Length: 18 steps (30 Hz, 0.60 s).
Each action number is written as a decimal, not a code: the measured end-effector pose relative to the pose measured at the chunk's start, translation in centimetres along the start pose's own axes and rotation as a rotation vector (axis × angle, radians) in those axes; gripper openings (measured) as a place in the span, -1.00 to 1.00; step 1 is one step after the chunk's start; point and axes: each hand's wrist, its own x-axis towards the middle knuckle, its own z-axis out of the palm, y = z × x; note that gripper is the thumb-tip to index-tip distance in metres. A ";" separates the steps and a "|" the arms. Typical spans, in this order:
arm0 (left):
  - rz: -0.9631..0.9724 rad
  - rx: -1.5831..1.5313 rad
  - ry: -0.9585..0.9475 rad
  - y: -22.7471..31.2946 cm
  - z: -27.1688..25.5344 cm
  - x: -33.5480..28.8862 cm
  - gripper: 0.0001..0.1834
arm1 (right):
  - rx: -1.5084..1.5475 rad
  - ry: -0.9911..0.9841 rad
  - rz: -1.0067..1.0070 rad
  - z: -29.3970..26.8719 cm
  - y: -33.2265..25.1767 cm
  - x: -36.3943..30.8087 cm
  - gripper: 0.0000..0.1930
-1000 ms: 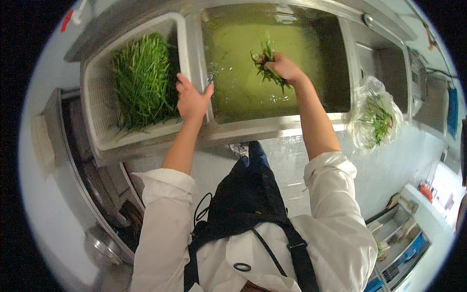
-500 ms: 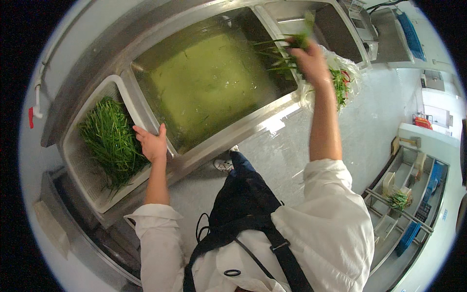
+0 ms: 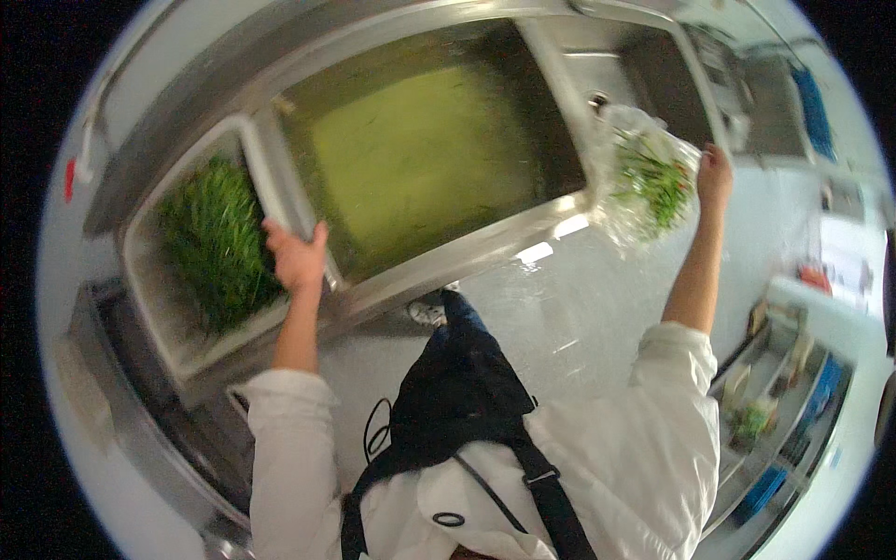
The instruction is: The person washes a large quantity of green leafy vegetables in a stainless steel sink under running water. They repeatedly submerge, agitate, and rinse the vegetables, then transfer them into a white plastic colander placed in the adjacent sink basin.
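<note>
A pale perforated basket (image 3: pixel 154 322) at the left holds a heap of long, thin green leaves (image 3: pixel 215 243). My left hand (image 3: pixel 297 257) rests at the basket's right rim, thumb and fingers spread, holding nothing. At the far right, my right hand (image 3: pixel 715 177) is closed at the edge of a clear plastic bag (image 3: pixel 611 210) and seems to grip it; blur hides the fingertips. Inside the bag lie loose green stalks and leaves (image 3: pixel 658 182) with a bit of red. The bag hangs over the front edge of the sinks.
Between basket and bag is a steel sink full of greenish water (image 3: pixel 420 159) with leaf scraps floating. Beyond it sits a second, drained basin (image 3: pixel 597 70). Shelving (image 3: pixel 784 401) with blue crates stands at the lower right. The grey floor (image 3: pixel 551 317) looks wet.
My right hand has moved right and nearer, from above the sinks' divider to the bag's edge. The bunch of greens it held is no longer in it. My left hand stays at the basket rim.
</note>
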 end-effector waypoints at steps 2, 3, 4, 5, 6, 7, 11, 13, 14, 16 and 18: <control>-0.022 0.008 -0.015 0.5 -1.1 -0.1 0.12 | 0.240 0.017 -0.107 1.8 -5.5 -1.3 -0.71; -0.026 0.007 -0.039 1.3 -1.7 -0.1 0.13 | 0.340 -0.033 -0.172 3.5 -7.7 -2.2 -0.74; -0.024 0.009 -0.057 1.6 -1.9 0.0 0.13 | 0.389 -0.133 -0.240 6.0 -9.8 -2.9 -0.73; -0.023 0.011 -0.075 1.9 -2.0 0.1 0.13 | 0.443 -0.240 -0.302 8.7 -11.8 -3.6 -0.72; -0.028 0.013 -0.091 1.8 -2.0 0.1 0.13 | 0.449 -0.338 -0.360 11.9 -14.0 -4.9 -0.68; -0.036 0.017 -0.106 1.7 -2.0 0.2 0.12 | 0.458 -0.439 -0.417 15.1 -16.3 -6.1 -0.63; -0.041 -0.039 -0.070 1.3 -2.4 0.1 0.11 | 0.195 -0.695 -0.444 23.3 -24.4 -11.9 -0.31; -0.045 -0.064 -0.074 1.2 -2.3 0.0 0.10 | 0.258 -0.722 -0.389 25.6 -27.6 -13.5 -0.23; -0.046 -0.075 -0.075 1.2 -2.3 -0.1 0.10 | 0.303 -0.707 -0.383 26.2 -29.5 -14.1 -0.21; -0.033 -0.074 -0.079 1.1 -2.2 0.0 0.10 | 0.352 -0.623 -0.444 27.5 -33.6 -14.9 -0.17; -0.024 -0.072 -0.095 1.1 -2.3 0.2 0.10 | 0.368 -0.557 -0.534 28.6 -38.1 -15.0 -0.13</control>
